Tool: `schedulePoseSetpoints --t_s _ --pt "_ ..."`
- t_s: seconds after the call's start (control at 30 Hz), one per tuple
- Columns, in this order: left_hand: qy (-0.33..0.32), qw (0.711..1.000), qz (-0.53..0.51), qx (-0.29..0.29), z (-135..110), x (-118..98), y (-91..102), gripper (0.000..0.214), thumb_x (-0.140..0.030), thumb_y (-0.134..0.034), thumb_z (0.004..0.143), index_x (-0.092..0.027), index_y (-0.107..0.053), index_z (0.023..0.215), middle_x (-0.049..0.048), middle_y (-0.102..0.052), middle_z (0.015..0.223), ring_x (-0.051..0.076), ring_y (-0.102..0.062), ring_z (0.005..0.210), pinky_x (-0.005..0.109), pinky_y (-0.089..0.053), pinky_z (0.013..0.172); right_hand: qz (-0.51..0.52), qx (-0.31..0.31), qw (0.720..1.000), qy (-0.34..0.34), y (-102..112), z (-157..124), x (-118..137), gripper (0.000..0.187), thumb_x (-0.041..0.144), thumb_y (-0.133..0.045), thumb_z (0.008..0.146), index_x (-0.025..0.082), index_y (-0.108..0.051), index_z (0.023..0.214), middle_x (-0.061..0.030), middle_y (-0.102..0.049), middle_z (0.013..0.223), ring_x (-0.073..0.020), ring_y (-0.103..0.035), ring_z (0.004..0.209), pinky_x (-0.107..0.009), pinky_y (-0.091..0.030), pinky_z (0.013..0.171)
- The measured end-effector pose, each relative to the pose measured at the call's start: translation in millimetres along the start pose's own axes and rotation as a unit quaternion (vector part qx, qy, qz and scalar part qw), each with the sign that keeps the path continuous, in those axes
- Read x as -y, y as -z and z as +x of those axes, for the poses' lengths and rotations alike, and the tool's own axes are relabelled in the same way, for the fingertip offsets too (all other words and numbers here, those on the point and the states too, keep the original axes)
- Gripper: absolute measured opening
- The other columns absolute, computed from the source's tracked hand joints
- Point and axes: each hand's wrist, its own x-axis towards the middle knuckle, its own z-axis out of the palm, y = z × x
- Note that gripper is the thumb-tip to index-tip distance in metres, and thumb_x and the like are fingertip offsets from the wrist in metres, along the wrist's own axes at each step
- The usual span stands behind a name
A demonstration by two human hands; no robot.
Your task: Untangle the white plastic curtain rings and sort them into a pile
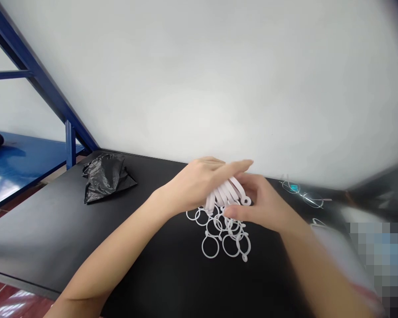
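Note:
A row of white curtain rings (226,192), each with a small eyelet, is bunched together between my two hands above the black table. My left hand (199,181) lies over the far left side of the bunch, thumb stretched to the right and the other fingers partly hidden behind. Around the right end curls my right hand (262,198), its thumb in front and its fingers behind. Below them, several loose curtain rings (210,247) lie overlapping on the tabletop.
A crumpled black plastic bag (104,176) lies on the black table (146,274) at left. Eyeglasses (313,199) rest near the wall at right. A blue metal frame (43,75) slants at left beside a blue surface (23,154). The white wall (192,79) stands behind.

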Motion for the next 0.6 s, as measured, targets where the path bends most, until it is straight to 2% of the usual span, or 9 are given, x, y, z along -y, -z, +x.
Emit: schedulePoseSetpoints --t_s 0.07,0.1,0.17,0.23,0.3,0.33,0.43,0.5,0.6 --pt "0.078 0.977 -0.194 -0.035 1 6 -1.8 0.043 -0.027 -0.063 0.089 -0.016 -0.054 0.130 0.0130 -0.069 0.119 0.023 -0.068 0.105 0.036 -0.053 0.089 -0.017 -0.056 0.997 0.043 9 -3 1 0.028 0.035 -0.083 0.071 0.023 -0.072 0.094 -0.0020 -0.073 0.089 -0.0193 -0.068 0.084 -0.033 -0.057 0.079" --pt "0.112 0.947 -0.297 -0.051 3 9 -4.1 0.041 -0.029 -0.063 0.089 -0.017 -0.055 0.127 0.0129 -0.069 0.119 0.024 -0.067 0.107 0.036 -0.053 0.090 -0.021 -0.100 0.992 0.068 12 -5 2 0.028 0.033 -0.084 0.071 0.025 -0.072 0.095 -0.0017 -0.073 0.092 -0.0185 -0.068 0.084 -0.033 -0.056 0.080" --pt "0.164 0.857 -0.482 -0.074 7 13 -12.1 0.034 -0.030 -0.061 0.089 -0.016 -0.058 0.120 0.0123 -0.070 0.118 0.024 -0.066 0.110 0.038 -0.051 0.094 -0.016 -0.160 0.981 0.107 14 -7 3 0.035 0.028 -0.085 0.070 0.027 -0.070 0.101 -0.0010 -0.072 0.095 -0.0167 -0.067 0.080 -0.032 -0.057 0.075" --pt "0.215 0.755 -0.613 -0.090 10 14 -23.5 0.029 -0.031 -0.061 0.087 -0.016 -0.061 0.113 0.0121 -0.067 0.122 0.024 -0.063 0.112 0.039 -0.050 0.095 -0.019 -0.177 0.977 0.117 11 -7 4 0.046 0.025 -0.085 0.069 0.029 -0.067 0.111 -0.0014 -0.070 0.102 -0.0155 -0.067 0.076 -0.031 -0.058 0.068" --pt "0.252 0.672 -0.688 -0.102 13 12 -35.7 0.025 -0.030 -0.059 0.086 -0.017 -0.063 0.108 0.0109 -0.063 0.126 0.023 -0.062 0.108 0.037 -0.050 0.091 -0.045 -0.186 0.976 0.099 4 -5 3 0.054 0.025 -0.084 0.070 0.029 -0.062 0.119 -0.0033 -0.067 0.110 -0.0152 -0.067 0.075 -0.030 -0.058 0.062" --pt "0.266 0.645 -0.709 -0.106 13 10 -41.3 0.023 -0.028 -0.058 0.085 -0.017 -0.063 0.105 0.0102 -0.063 0.123 0.021 -0.063 0.102 0.035 -0.051 0.086 -0.063 -0.187 0.977 0.084 0 -4 3 0.058 0.026 -0.084 0.069 0.028 -0.060 0.122 -0.0045 -0.066 0.113 -0.0154 -0.067 0.075 -0.029 -0.057 0.058" --pt "0.295 0.613 -0.721 -0.130 15 -1 -52.3 0.014 -0.024 -0.057 0.082 -0.017 -0.061 0.094 0.0061 -0.062 0.097 0.015 -0.057 0.079 0.028 -0.047 0.070 -0.120 -0.186 0.974 0.056 -11 -1 1 0.061 0.028 -0.085 0.067 0.025 -0.059 0.122 -0.0056 -0.066 0.108 -0.0162 -0.066 0.072 -0.028 -0.055 0.051" --pt "0.306 0.611 -0.717 -0.139 16 -8 -54.6 0.011 -0.025 -0.059 0.081 -0.016 -0.059 0.088 0.0027 -0.056 0.081 0.013 -0.053 0.073 0.025 -0.043 0.064 -0.145 -0.211 0.965 0.061 -19 0 1 0.056 0.027 -0.084 0.067 0.025 -0.060 0.118 -0.0030 -0.066 0.095 -0.0157 -0.064 0.067 -0.027 -0.054 0.049" --pt "0.312 0.630 -0.702 -0.112 18 -14 -53.0 0.017 -0.030 -0.062 0.078 -0.015 -0.059 0.086 0.0031 -0.055 0.077 0.014 -0.051 0.071 0.024 -0.037 0.057 -0.128 -0.243 0.959 0.065 -28 -1 3 0.059 0.023 -0.083 0.067 0.027 -0.057 0.120 0.0018 -0.065 0.080 -0.0133 -0.061 0.058 -0.026 -0.052 0.045"
